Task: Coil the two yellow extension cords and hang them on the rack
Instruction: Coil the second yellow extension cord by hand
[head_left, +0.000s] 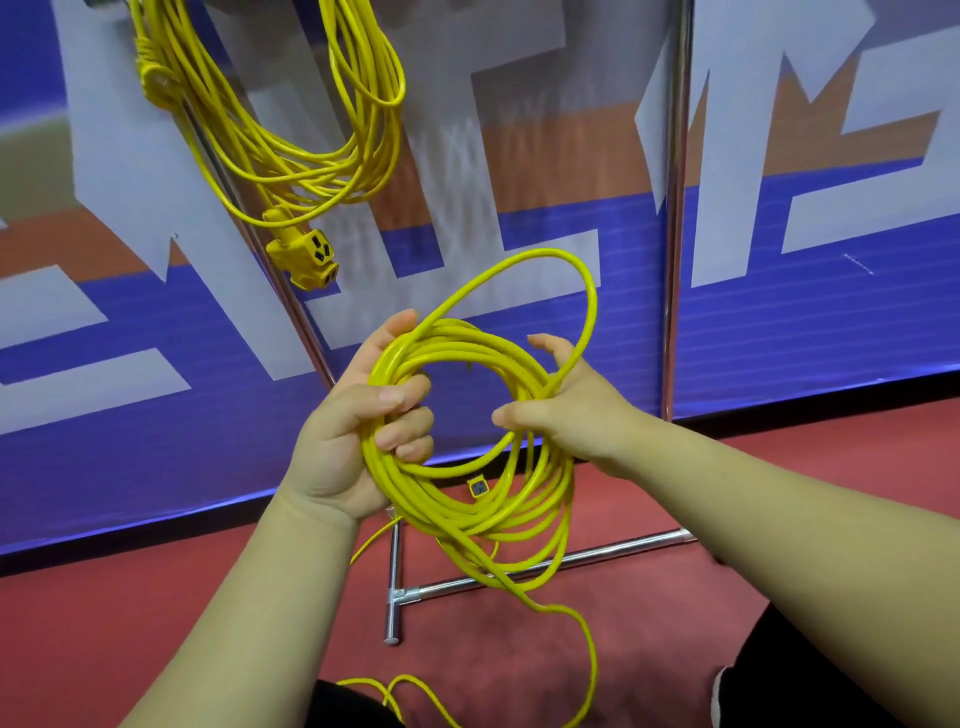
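Note:
One coiled yellow extension cord (291, 156) hangs from the rack at the upper left, its socket end (306, 254) dangling at the bottom. In front of me is the second yellow cord (467, 499), wound into a loose coil. My left hand (358, 421) grips the coil's left side, fingers curled round the bundled strands. My right hand (566, 405) holds the coil's right side, with a fresh loop arching up over it. The loose tail (587, 654) trails from the coil down to the floor. The coil's socket end (478, 487) shows inside the ring.
The rack's chrome uprights (675, 218) stand against a blue, white and orange banner (805, 322). Its chrome foot bar (545, 566) lies on the red carpet (571, 675) below my hands. My dark-clothed knees are at the bottom edge.

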